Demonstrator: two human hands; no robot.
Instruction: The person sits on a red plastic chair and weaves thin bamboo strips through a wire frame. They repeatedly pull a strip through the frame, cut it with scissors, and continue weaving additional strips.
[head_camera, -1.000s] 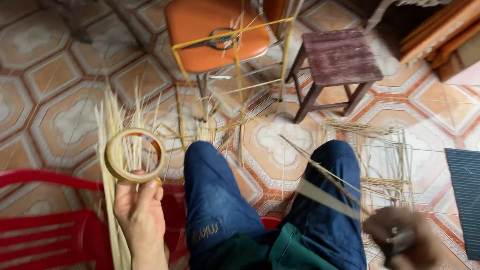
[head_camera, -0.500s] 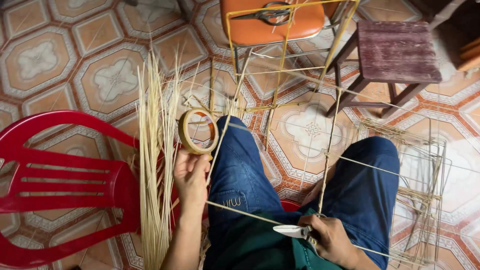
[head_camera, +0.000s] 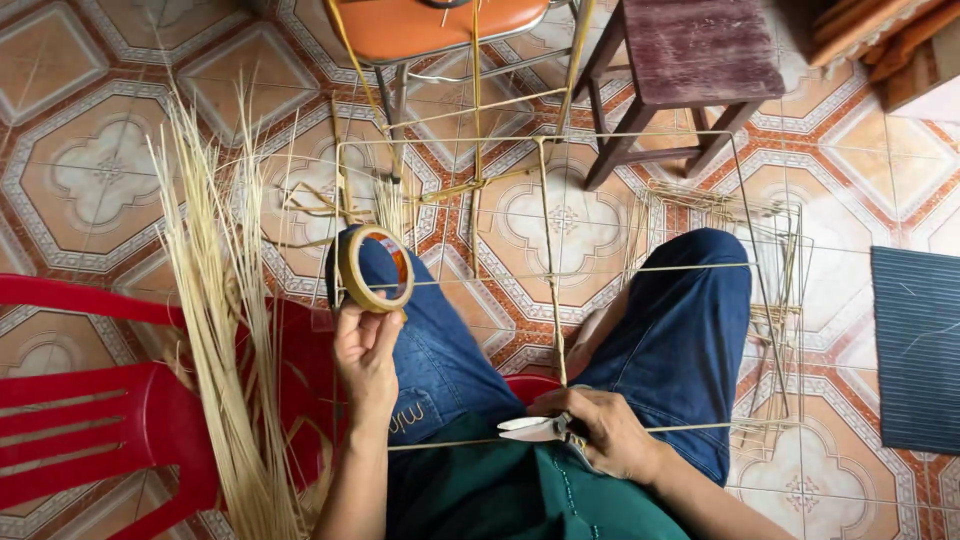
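I see a frame of thin bamboo sticks (head_camera: 548, 270) spanning both knees, with a red plastic chair (head_camera: 100, 410) and a sheaf of pale straw (head_camera: 225, 330) on the left. My left hand (head_camera: 367, 350) holds a roll of tape (head_camera: 375, 268) upright above the left thigh, the ring pinched at its lower edge between thumb and fingertips. My right hand (head_camera: 600, 430) is closed around scissors (head_camera: 535, 429), blades pointing left beyond the knuckles.
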